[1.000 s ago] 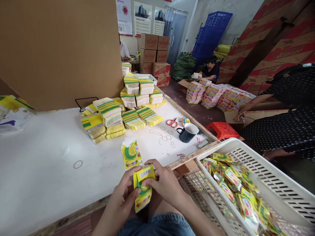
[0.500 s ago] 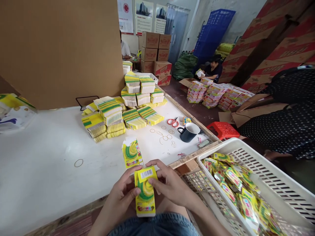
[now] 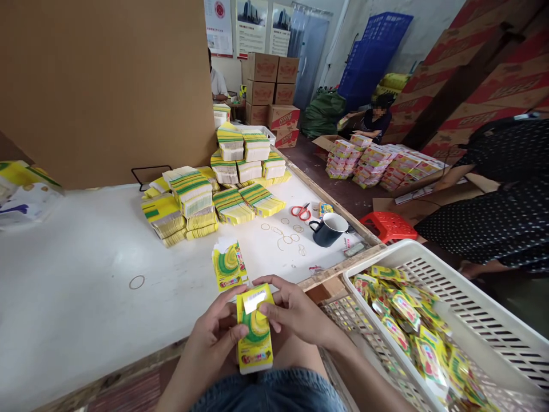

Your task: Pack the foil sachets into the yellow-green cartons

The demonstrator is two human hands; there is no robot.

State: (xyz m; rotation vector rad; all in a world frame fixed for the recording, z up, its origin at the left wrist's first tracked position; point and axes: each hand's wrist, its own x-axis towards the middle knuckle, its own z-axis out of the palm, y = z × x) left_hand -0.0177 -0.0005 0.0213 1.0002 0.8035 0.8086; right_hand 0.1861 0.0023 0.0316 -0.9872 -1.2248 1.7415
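Between my two hands, above my lap, is a yellow and green carton (image 3: 256, 337) with a barcode flap at its top. My left hand (image 3: 221, 329) grips its left side, thumb on the front. My right hand (image 3: 291, 309) holds the upper right edge, its thumb by the flap. Just beyond, a flat yellow carton (image 3: 229, 266) lies on the white table (image 3: 98, 252). Farther back stand bundled stacks of folded cartons (image 3: 191, 197).
Right of the table, a white basket (image 3: 433, 257) holds many yellow packets (image 3: 405, 312). A dark mug (image 3: 328, 232), red scissors (image 3: 301, 212) and rubber bands (image 3: 291, 239) lie near the table's right edge. People work beyond, near a red stool (image 3: 388, 226).
The carton in my hands has tilted slightly, and its barcode flap now catches the light. A person at the right has shifted over the open cardboard box.
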